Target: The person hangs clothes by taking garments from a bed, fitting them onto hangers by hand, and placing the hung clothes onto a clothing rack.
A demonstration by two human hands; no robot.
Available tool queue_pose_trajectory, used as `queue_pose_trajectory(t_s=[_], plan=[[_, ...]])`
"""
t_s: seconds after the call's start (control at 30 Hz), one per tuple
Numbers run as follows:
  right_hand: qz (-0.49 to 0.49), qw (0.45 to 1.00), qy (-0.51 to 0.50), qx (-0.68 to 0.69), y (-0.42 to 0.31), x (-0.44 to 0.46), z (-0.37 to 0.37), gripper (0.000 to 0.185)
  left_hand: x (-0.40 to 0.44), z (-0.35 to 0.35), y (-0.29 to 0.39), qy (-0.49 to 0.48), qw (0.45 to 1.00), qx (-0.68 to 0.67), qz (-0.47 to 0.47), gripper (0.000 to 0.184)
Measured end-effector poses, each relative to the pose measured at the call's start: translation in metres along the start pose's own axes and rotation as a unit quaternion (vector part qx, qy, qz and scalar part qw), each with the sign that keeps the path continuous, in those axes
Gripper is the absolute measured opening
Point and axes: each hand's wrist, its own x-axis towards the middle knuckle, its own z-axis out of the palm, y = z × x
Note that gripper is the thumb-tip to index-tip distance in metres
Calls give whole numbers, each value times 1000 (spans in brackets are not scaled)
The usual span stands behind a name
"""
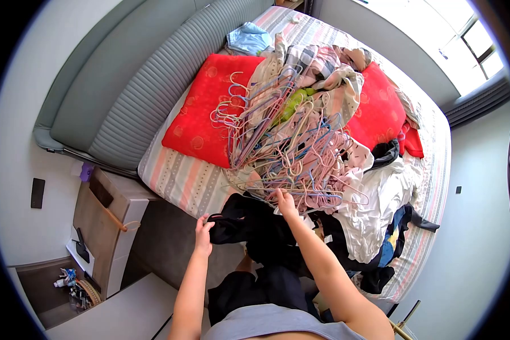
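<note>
My left hand (204,231) is closed on the edge of a black garment (241,218), which hangs between my hands at the bed's near edge. My right hand (285,202) is closed at the near side of a big tangled heap of clothes hangers (306,164). It appears to grip a thin hanger by the upper part, though the fingers partly hide it. The hanger's lower part is hard to tell apart from the black cloth and the heap. More dark cloth lies below my right forearm.
Red pillows, one on the left (201,107) and one on the right (377,107), flank the hangers on a striped bed (173,173). A white satin garment (374,209) and other clothes lie right. A grey headboard (147,79) and a nightstand (105,226) stand left.
</note>
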Motion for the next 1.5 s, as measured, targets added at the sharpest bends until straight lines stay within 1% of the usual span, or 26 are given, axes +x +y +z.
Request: queue_pose_trajectory(t_s=[0.07,0.1,0.17,0.2,0.27,0.37,0.43,0.57,0.6,0.7,0.73,0.8,0.87,0.9,0.93,0.97,1.03,1.1,1.13,1.17,1.23,1.27,1.3,1.37,1.4,1.5], plan=[[-63,998,19,23,-13,-16,4,25,3,3,2,9,1000,-6,24,31],[-90,994,37,42,-30,-30,3,23,11,-1,-6,6,997,23,71,30],[-100,980,83,150,-48,-52,1,22,24,-10,-21,-2,983,80,164,28],[-104,968,107,202,-58,-63,-3,22,19,-6,-16,-39,985,80,150,23],[-141,973,114,145,-79,-85,-14,22,16,4,-14,-83,966,163,183,19],[-133,977,81,148,-109,-121,-24,21,-8,42,-3,-166,897,297,283,16],[-120,977,70,164,-126,-140,-24,20,-30,71,4,-237,815,397,348,33],[-90,978,111,153,-148,-165,-24,23,-57,106,6,-404,660,553,310,45],[-77,974,116,180,-146,-169,-30,23,-55,109,2,-448,634,529,343,39],[-68,968,109,214,-145,-184,-47,27,-56,113,-2,-538,603,537,244,31],[-69,967,107,219,-149,-189,-52,29,-58,112,-9,-560,606,490,282,26],[-87,952,128,263,-151,-197,-57,35,-68,117,-16,-532,655,457,282,24],[-128,959,155,199,-126,-201,-61,33,-82,128,-20,-493,713,409,287,23],[-147,961,168,166,-107,-203,-62,32,-90,134,-12,-473,715,452,245,23],[-190,971,128,-66,-104,-213,-65,38,-89,138,-22,-481,737,402,251,24],[-183,982,37,-33,-100,-231,-65,48,-87,142,-31,-487,758,350,257,26],[-267,958,67,-87,-113,-255,-53,57,-105,148,-31,-501,788,310,176,28],[-185,982,36,-8,-125,-270,-58,59,-128,150,-29,-500,814,277,107,28],[-142,989,20,32,-127,-276,-61,61,-133,150,-32,-522,790,300,121,26],[-150,983,73,83,-98,-268,-63,50,-137,149,-34,-542,765,322,134,24],[-148,967,197,59,-94,-281,-81,36,-143,145,-40,-579,713,363,157,22],[-146,957,229,98,-92,-288,-92,28,-133,141,-47,-584,682,357,259,28],[-128,953,262,78,-100,-299,-105,24,-128,136,-45,-539,649,395,364,40],[-90,955,280,45,-88,-319,-134,22,-124,128,-36,-330,616,613,369,45],[-96,956,276,4,-87,-333,-145,22,-106,120,-43,-255,608,642,391,46],[-124,951,263,-103,-82,-366,-167,23,-110,109,-28,-144,624,624,448,30]])
